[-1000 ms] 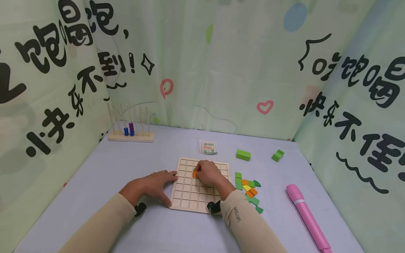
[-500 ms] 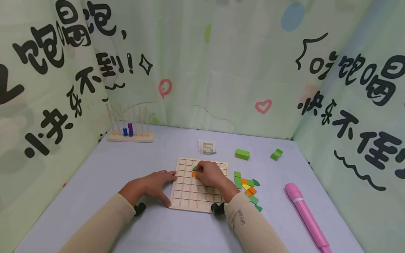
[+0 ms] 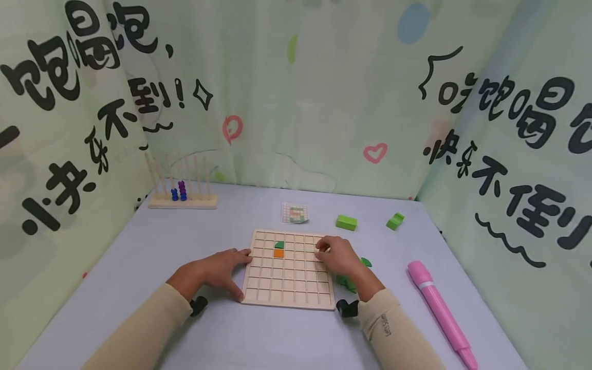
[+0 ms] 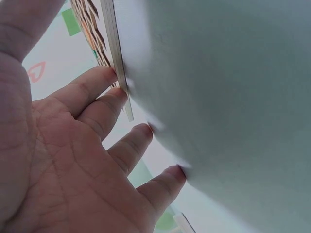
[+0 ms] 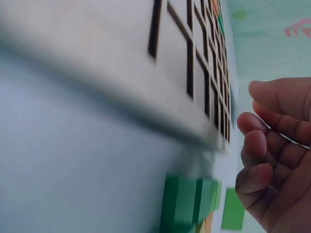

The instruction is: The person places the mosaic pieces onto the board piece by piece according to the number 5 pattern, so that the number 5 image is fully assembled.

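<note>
A square wooden grid board [image 3: 289, 281] lies on the table before me. An orange square tile [image 3: 278, 253] sits in one of its cells, with a green round-edged tile [image 3: 279, 245] in the cell just behind. My left hand [image 3: 217, 270] has its fingers spread against the board's left side, the thumb at the near left corner; in the left wrist view two fingertips [image 4: 109, 75] touch the board's edge. My right hand [image 3: 342, 258], loosely curled and holding nothing, hovers over the board's right edge. Green tiles [image 3: 347, 283] beside the board are partly hidden beneath that arm.
Behind the board lies a printed grid card [image 3: 294, 213]. Green blocks [image 3: 346, 222] stand at the back right, with more green pieces [image 3: 395, 221] farther right. A wooden peg stand [image 3: 182, 203] with blue and purple beads is at the back left. A pink stick-shaped object [image 3: 439, 311] lies at right.
My right hand has let go at the orange tile and moved right to the board's edge, uncovering the orange and green tiles. The left hand stays at the board; the head view has shifted slightly.
</note>
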`<state>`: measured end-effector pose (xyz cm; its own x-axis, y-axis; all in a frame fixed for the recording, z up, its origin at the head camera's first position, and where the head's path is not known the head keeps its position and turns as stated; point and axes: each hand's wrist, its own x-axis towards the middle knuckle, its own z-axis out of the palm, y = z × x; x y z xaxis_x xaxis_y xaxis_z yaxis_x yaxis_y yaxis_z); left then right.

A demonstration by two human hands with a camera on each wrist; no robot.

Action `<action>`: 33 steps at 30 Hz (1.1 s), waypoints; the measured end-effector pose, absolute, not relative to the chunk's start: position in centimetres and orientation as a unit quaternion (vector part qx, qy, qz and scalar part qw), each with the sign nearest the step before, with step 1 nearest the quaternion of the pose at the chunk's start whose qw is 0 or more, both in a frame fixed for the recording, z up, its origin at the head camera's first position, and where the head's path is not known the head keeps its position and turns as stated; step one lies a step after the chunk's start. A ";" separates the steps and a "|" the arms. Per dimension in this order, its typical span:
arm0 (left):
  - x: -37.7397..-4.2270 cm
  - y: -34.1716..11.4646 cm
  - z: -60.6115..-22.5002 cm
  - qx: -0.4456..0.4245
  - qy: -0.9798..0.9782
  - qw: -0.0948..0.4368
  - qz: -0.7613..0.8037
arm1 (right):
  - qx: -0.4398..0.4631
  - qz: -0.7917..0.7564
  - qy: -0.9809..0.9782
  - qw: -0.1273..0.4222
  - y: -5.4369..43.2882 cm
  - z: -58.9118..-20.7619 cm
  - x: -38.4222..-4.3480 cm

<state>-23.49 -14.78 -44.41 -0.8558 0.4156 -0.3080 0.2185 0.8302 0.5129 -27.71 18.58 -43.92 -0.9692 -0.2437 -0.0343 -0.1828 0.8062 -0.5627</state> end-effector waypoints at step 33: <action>-23.8 -15.3 -44.7 0.190 0.929 0.210 0.240 | -0.040 -0.190 0.977 0.091 25.2 -44.9 -27.9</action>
